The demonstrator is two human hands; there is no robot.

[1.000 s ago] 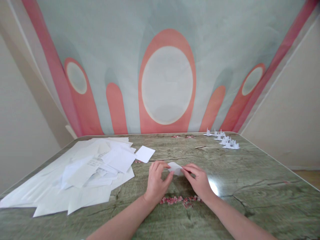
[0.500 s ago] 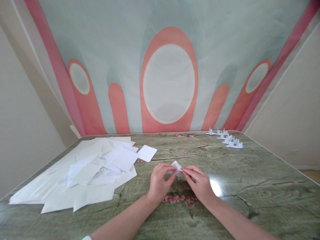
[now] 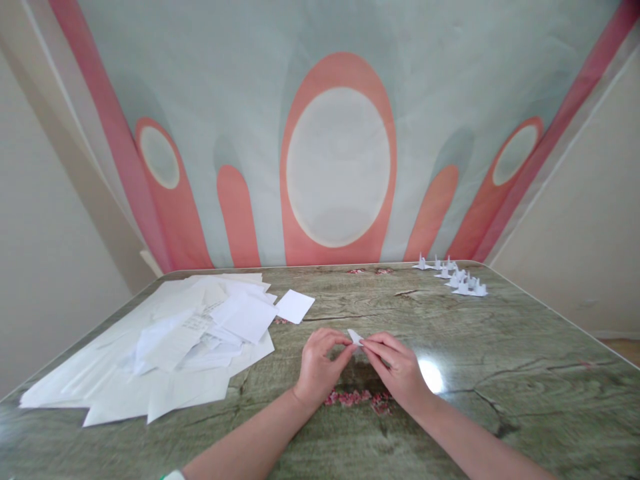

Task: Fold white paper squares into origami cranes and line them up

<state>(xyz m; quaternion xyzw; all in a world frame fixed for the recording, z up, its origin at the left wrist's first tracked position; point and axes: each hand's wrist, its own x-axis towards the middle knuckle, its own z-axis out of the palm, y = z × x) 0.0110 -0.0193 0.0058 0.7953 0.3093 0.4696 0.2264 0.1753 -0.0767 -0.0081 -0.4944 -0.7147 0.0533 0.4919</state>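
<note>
A small folded piece of white paper (image 3: 355,337) is pinched between my two hands above the middle of the table. My left hand (image 3: 323,365) grips its left side between thumb and fingertips. From the right, my right hand (image 3: 395,365) pinches it the same way. The paper looks narrow and pointed at its upper end; its lower part is hidden by my fingertips. Beyond my left hand, a white paper square (image 3: 295,306) lies flat on the table.
A wide, overlapping pile of white paper sheets (image 3: 185,393) covers the left of the wood-patterned table (image 3: 540,413). Several folded white paper cranes (image 3: 465,287) stand at the far right. A patterned backdrop (image 3: 260,100) rises behind the table's back edge.
The folded paper between my fingers now shows a narrower, more pointed outline than before. My right fingers have shifted slightly left and down. The pile and the cranes stay as they were.
</note>
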